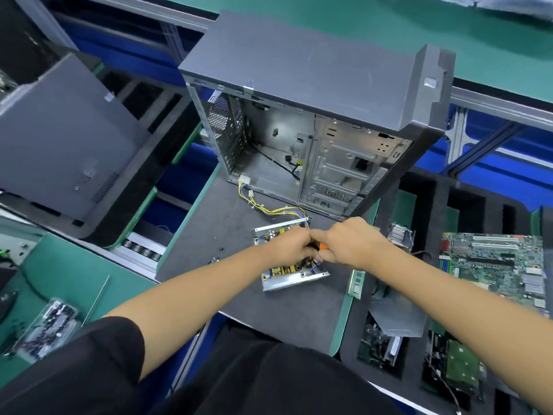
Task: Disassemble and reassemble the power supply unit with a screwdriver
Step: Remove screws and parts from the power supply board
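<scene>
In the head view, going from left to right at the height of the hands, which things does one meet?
Gray computer case lying on its side → loose screw → open power supply unit → RAM stick → heatsink → motherboard.

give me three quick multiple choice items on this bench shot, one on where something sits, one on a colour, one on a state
1. Where does the motherboard lie?
A. inside the computer case
B. in the foam tray on the person's right
C. under the power supply unit

2. What colour is the screwdriver handle?
A. orange
B. blue
C. white

3. What state is the power supply unit in?
A. cover off, circuit board showing
B. fully closed
C. mounted in the case

Answers:
1 B: the motherboard rests in the foam tray, right of the work mat.
2 A: orange shows between the left hand and right hand at the screwdriver.
3 A: the power supply unit lies open before the computer case.
</scene>
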The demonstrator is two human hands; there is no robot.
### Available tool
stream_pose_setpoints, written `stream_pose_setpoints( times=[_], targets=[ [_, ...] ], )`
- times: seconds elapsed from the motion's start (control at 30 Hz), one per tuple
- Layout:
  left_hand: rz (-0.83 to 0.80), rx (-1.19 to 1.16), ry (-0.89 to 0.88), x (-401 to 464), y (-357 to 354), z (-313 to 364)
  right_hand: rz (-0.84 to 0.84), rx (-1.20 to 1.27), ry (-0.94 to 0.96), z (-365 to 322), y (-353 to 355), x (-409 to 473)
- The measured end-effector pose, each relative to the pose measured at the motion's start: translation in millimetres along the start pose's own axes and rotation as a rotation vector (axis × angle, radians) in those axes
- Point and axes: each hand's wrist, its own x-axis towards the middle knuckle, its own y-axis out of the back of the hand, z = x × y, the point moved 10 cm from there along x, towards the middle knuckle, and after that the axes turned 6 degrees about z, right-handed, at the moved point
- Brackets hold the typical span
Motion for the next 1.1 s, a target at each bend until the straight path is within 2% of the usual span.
stream_pose_setpoints(
  times=[0.13,0.27,0.43,0.6,0.8,1.1],
  targets=[
    [-0.004,-0.114,-0.035,-7,20,6,-0.008,0.039,-0.066,1,0,1],
    [0.090,-0.199,-0.006,-33,88,-22,0.070,0.101,-0.210,10,12,-7],
    [0.074,0.034,0.128,-101,139,-113,0.176,0.161,-0.413,23,36,-9],
    [-0.064,0.333,0.144,-140,120,-179,0.311,0.308,-0.543,17,61,-6],
    [-0.026,0.273,0.109,-142,109,-187,0.258,0.374,-0.658,-11,46,14],
    [-0.172,0.395,0.060,-129,93,-184,0.194,0.465,-0.737,-39,31,30]
  ],
)
